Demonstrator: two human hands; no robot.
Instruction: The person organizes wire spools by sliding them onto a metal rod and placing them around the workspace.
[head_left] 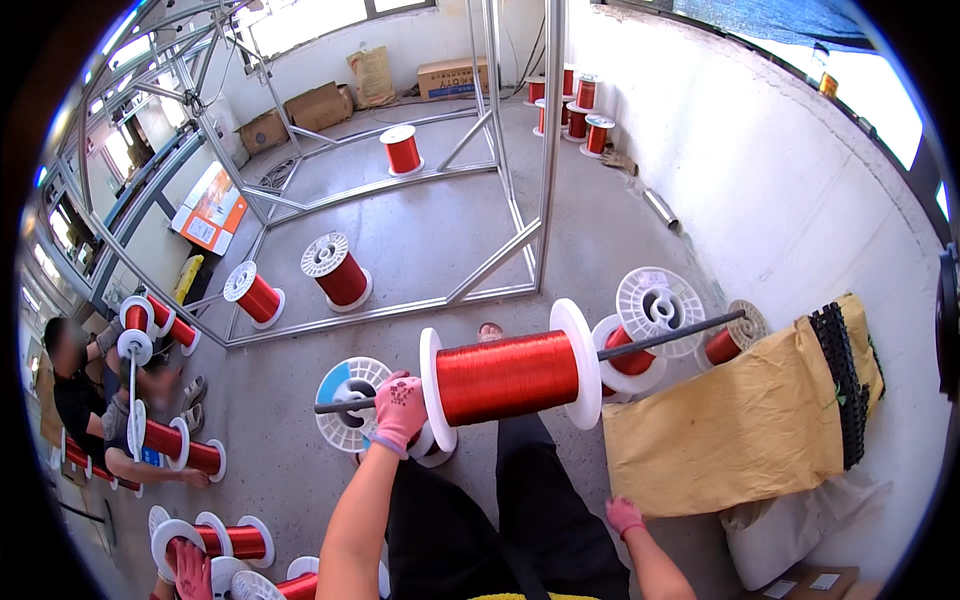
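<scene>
A large spool of red wire (508, 378) with white flanges hangs on a dark metal rod (668, 340) that runs through its core. My left hand (401, 404), in a pink glove, is closed around the rod just outside the left flange. Below the rod's left end, a white spool end with a blue patch (347, 385) shows near my legs. My right hand (626, 514), also gloved in pink, is down beside the lower edge of a tan sack (725, 430). Its fingers look loosely apart, with nothing visible in them. The rod's right end reaches past a standing spool (660, 305).
An aluminium frame (400, 318) stands ahead, with red wire spools (337, 272) inside it. More spools (586, 100) stand by the right wall. At left a person (85, 380) sits among spools; another person's pink-gloved hand (192, 572) touches a spool at lower left.
</scene>
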